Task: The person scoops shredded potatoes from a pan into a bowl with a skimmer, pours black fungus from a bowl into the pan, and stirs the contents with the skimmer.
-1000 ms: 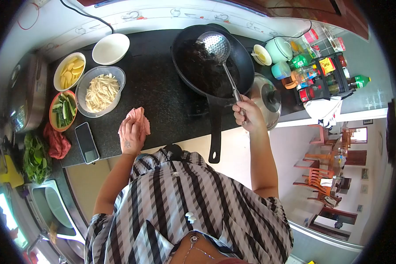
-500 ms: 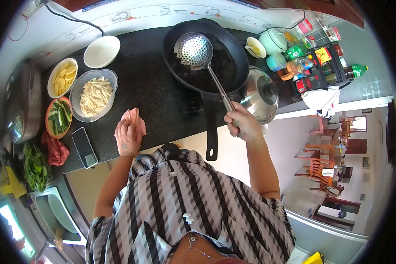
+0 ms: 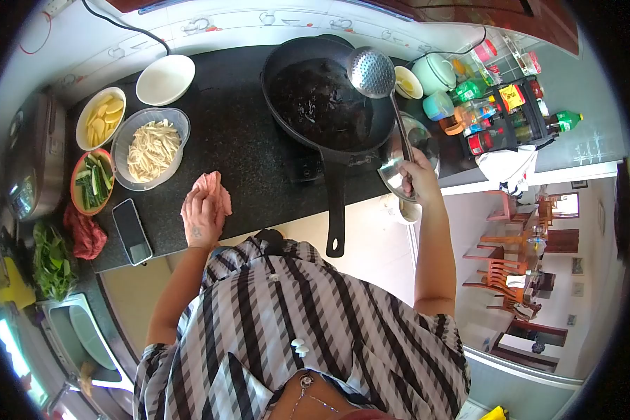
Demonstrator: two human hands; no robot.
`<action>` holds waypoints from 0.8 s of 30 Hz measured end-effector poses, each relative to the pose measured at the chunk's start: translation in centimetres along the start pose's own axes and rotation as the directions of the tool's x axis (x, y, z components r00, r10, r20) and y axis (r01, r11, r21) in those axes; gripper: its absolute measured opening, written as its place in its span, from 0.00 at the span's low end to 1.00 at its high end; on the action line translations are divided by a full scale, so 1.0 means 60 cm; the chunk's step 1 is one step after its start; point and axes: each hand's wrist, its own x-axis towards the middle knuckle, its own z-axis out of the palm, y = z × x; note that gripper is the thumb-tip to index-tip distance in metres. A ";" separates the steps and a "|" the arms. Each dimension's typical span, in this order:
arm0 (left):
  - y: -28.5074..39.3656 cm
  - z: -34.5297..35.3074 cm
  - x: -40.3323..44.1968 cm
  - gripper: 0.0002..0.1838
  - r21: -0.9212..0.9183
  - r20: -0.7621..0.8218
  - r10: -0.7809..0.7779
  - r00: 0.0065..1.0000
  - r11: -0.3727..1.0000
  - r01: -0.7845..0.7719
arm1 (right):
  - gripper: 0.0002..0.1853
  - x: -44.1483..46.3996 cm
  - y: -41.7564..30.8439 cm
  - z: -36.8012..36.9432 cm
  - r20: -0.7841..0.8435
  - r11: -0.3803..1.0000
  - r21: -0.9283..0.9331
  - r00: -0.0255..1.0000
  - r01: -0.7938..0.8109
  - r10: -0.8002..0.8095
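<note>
Head view: right fingers wrap the handle of the holey metal spoon (image 3: 372, 72); the right hand (image 3: 420, 175) is over the shiny lid (image 3: 393, 162); the spoon's round end is up past those fingers, over the black pan's (image 3: 315, 105) edge; left hand (image 3: 202, 215) fingers press the pink cloth (image 3: 218, 195).

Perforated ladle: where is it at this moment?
In the head view, the perforated ladle is in the right hand, its bowl over the far-right rim of the black pan.

Bright overall; glare lower left — edges bowed, corners black.
</note>
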 end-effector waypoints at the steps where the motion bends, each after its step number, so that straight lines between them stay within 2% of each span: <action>1: -0.001 0.001 -0.001 0.21 0.001 0.002 0.004 1.000 1.000 -0.004 | 0.18 -0.003 0.000 -0.004 -0.003 1.000 -0.004 1.000 -0.025 0.025; 8: -0.001 -0.001 0.001 0.21 -0.012 0.000 -0.006 1.000 1.000 0.006 | 0.12 -0.064 -0.024 -0.011 0.065 0.977 0.054 0.977 -0.205 0.202; 14: 0.000 -0.002 0.002 0.21 -0.034 -0.013 0.002 1.000 0.999 -0.002 | 0.08 -0.118 -0.058 -0.017 0.200 0.931 0.131 0.929 -0.340 0.311; 20: -0.004 0.001 0.004 0.21 -0.038 -0.007 0.017 1.000 0.999 -0.017 | 0.10 -0.137 -0.063 -0.006 0.346 0.881 0.199 0.872 -0.430 0.347; 23: -0.004 0.000 0.003 0.21 -0.037 -0.012 0.018 1.000 0.999 -0.018 | 0.11 -0.146 -0.069 0.018 0.392 0.865 0.244 0.860 -0.438 0.326; 24: -0.005 0.000 0.003 0.21 -0.043 -0.011 0.013 1.000 0.999 -0.014 | 0.12 -0.153 -0.074 0.030 0.362 0.868 0.259 0.876 -0.424 0.319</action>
